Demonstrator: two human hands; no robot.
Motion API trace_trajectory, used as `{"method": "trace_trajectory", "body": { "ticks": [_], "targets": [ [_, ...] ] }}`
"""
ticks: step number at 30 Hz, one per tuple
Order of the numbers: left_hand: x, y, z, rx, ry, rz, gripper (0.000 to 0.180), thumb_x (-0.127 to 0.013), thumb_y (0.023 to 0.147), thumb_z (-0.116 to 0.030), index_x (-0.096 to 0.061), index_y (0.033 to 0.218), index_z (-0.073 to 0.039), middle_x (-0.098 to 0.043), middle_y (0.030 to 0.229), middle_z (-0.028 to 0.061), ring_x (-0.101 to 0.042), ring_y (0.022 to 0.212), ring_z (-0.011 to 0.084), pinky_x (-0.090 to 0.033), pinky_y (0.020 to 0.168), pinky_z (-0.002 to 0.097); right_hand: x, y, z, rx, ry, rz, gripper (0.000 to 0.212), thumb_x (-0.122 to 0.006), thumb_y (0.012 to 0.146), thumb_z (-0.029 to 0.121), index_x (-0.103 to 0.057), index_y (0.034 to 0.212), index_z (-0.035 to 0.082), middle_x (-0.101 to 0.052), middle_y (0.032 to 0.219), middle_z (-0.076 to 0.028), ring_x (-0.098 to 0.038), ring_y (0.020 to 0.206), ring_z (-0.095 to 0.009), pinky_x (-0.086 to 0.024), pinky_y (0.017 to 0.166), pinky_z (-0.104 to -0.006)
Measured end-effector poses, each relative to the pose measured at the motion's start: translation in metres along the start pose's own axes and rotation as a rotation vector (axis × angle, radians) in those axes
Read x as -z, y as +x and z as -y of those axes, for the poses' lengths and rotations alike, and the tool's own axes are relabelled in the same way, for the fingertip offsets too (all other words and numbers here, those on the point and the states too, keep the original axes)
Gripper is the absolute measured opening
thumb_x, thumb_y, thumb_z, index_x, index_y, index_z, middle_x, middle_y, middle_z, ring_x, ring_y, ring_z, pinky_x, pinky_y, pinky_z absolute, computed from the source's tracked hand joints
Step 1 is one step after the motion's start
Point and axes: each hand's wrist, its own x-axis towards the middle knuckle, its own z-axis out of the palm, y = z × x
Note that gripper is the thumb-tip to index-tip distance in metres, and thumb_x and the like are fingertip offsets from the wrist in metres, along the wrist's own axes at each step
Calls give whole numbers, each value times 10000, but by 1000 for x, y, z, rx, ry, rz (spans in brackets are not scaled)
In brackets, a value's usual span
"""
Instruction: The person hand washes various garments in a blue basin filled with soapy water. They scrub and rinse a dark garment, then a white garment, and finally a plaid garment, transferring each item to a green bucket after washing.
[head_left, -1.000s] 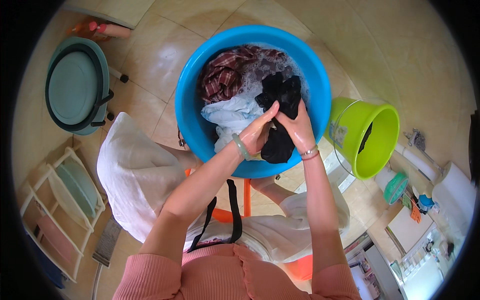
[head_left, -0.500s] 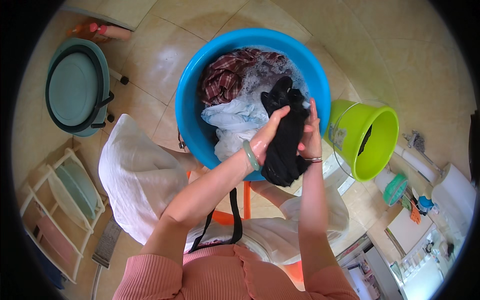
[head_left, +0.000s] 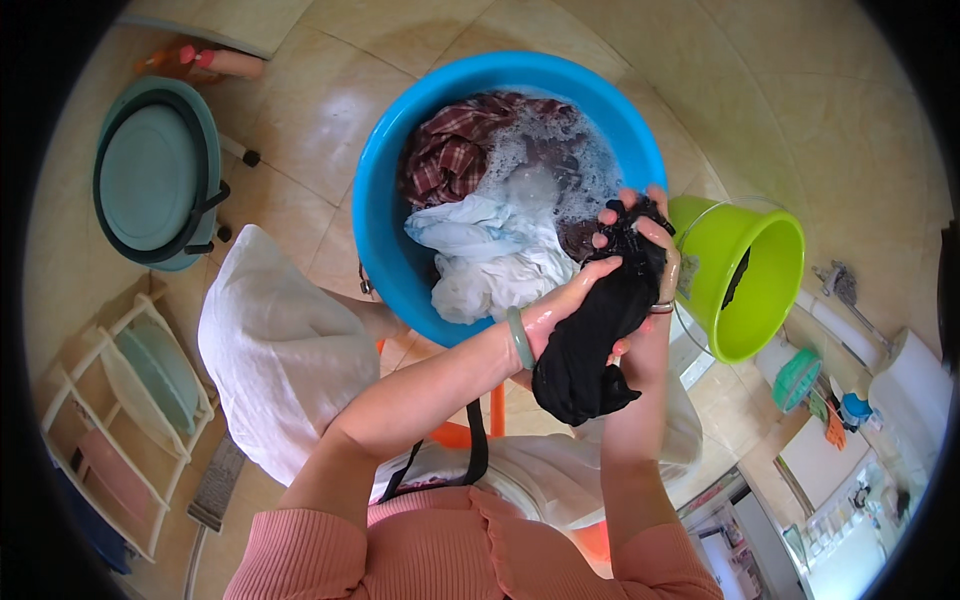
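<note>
Between my two hands is a wet, bunched black cloth garment [head_left: 592, 340], held over the near right rim of a blue tub [head_left: 372, 215]; its exact kind does not show. My left hand [head_left: 570, 295], with a green bangle at the wrist, presses against the cloth from the left. My right hand [head_left: 660, 250] has its fingers curled over the garment's upper end. Inside the tub, a dark red plaid garment [head_left: 440, 160], a light blue and white cloth [head_left: 465, 228] and a white cloth [head_left: 500, 275] lie beside soapy water [head_left: 560, 150].
A lime green bucket [head_left: 725, 325] with a wire handle stands right of the tub, something dark inside. Folded basins [head_left: 150, 180] lean at the left wall, above a white rack [head_left: 165, 455]. Pink bottles [head_left: 230, 64] lie at upper left. An orange stool [head_left: 497, 410] is beneath me.
Both hands have shifted right with the black garment, nearer the tub's rim. My right fingers have curled over its top end, and more of the white cloth shows.
</note>
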Motion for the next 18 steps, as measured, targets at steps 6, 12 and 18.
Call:
{"method": "trace_trajectory", "body": {
  "ticks": [6,12,18],
  "targets": [
    [-19,-14,2,-263,460,-153,533,-543,905,-580,-576,1007,-58,-613,800,71,-600,587,177,-503,512,302,-11,5,18,-47,-471,-101,500,-566,906,50,-454,1393,51,-596,1029,-124,-605,803,-223,-522,666,-321],
    [-20,-8,-2,-425,1031,-384,401,-706,827,-347,-573,1000,-11,-605,790,54,-591,656,164,-515,634,323,-25,11,12,-157,-702,-136,233,-601,958,190,-643,1054,-19,-575,760,-41,-553,628,-127,-432,547,-245],
    [6,5,1,-372,1512,-774,539,-681,750,-421,-592,1050,17,-668,895,215,-658,853,367,-499,775,411,-17,16,-5,-149,-970,-141,260,-609,955,223,-648,840,-6,-565,642,-10,-522,558,-91,-405,518,-225]
  ]
}}
